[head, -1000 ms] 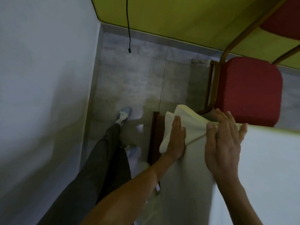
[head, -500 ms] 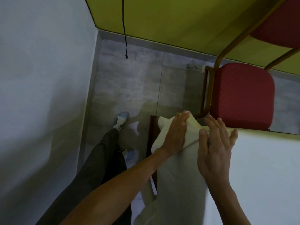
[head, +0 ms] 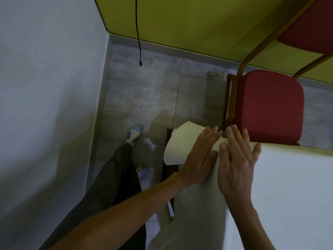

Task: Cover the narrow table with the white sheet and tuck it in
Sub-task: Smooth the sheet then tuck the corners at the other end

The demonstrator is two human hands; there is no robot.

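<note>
The white sheet [head: 292, 192] covers the narrow table's top at the lower right and hangs down its end. A loose flap of the sheet [head: 182, 143] sticks out past the table's far left corner. My left hand [head: 200, 157] lies flat with fingers together, pressing the sheet's fold against that corner. Beside it, my right hand [head: 234, 159] rests palm down with fingers spread on the sheet at the top edge. The dark wooden table frame [head: 166, 170] shows just left of the hanging cloth.
A red padded chair [head: 268, 107] with a brass-coloured frame stands right behind the table corner. A pale wall [head: 45, 105] runs along the left; a yellow wall is ahead with a black cable [head: 138, 42] hanging down. My leg and shoes [head: 134, 136] stand on grey floor tiles.
My left hand has slid up and to the right along the corner fold, closer to my right hand. The loose flap now sticks out more to the left.
</note>
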